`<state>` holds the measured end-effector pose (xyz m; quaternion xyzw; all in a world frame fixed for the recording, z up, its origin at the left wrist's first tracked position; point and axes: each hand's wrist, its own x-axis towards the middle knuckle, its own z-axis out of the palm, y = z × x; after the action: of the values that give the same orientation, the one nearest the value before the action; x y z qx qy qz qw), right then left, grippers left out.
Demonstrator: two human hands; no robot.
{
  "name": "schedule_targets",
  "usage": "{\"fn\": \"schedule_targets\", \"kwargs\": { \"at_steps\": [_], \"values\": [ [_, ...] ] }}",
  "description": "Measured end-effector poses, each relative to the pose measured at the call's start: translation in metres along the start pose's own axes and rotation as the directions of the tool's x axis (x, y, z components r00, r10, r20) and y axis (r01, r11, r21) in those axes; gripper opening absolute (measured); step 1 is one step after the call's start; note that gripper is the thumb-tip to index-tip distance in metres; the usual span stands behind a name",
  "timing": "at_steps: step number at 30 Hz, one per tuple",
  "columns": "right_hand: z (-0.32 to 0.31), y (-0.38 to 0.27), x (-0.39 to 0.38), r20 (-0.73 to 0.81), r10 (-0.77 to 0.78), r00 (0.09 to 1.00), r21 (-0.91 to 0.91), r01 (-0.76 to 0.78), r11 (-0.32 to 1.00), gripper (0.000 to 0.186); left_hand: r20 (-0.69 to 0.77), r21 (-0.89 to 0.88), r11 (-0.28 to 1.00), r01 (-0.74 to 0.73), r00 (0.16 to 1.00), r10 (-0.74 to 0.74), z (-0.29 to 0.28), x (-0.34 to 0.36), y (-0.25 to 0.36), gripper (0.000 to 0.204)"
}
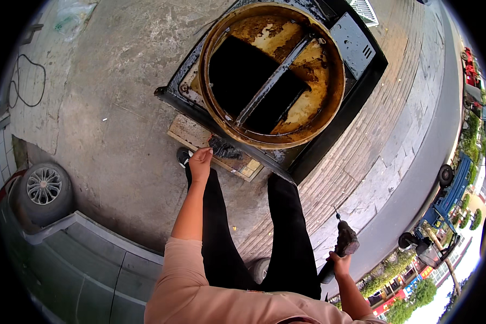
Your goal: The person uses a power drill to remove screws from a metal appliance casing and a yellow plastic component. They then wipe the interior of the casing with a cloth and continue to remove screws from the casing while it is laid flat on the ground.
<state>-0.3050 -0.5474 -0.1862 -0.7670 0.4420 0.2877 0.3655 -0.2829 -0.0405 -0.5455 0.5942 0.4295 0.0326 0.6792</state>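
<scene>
My right hand (340,264), low on the right, grips the handle of a dark cordless drill (348,240). A thin bit points up from its chuck. Out in front of my legs hangs my left hand (200,163), its fingers pinched together; whatever they hold, if anything, is too small to make out. Just beyond it stands a large round metal tub (217,110), rusty and stained brown inside. A metal crossbar (275,81) spans it, with dark rectangular openings on both sides. The tub rests in a black metal frame (356,89), apart from both hands.
Under the frame's near edge lies a wooden board (189,133) with crumpled black plastic (224,148). A wheel (43,186) and a dark green panel (92,270) are at left, a black cable (17,86) beyond. A blue vehicle (447,197) stands by the road at right.
</scene>
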Motion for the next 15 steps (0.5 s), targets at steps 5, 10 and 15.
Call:
{"fn": "schedule_targets", "kwargs": {
  "at_steps": [5,10,15],
  "values": [
    [-0.004,-0.018,-0.026,-0.006,-0.04,0.999,0.037,0.04,0.999,0.023,-0.112,-0.29,0.935,-0.204,0.978,0.179,-0.031,-0.067,0.223,0.011],
    [-0.023,-0.023,-0.016,0.048,-0.131,0.99,0.106,0.125,0.986,0.021,-0.113,-0.5,0.832,-0.239,0.971,0.211,0.004,-0.08,0.393,0.018],
    [-0.042,-0.028,-0.018,0.03,-0.124,0.992,0.19,0.116,0.975,0.021,0.006,0.009,0.977,-0.215,0.977,0.215,0.061,-0.039,0.408,0.036]
  ]
}}
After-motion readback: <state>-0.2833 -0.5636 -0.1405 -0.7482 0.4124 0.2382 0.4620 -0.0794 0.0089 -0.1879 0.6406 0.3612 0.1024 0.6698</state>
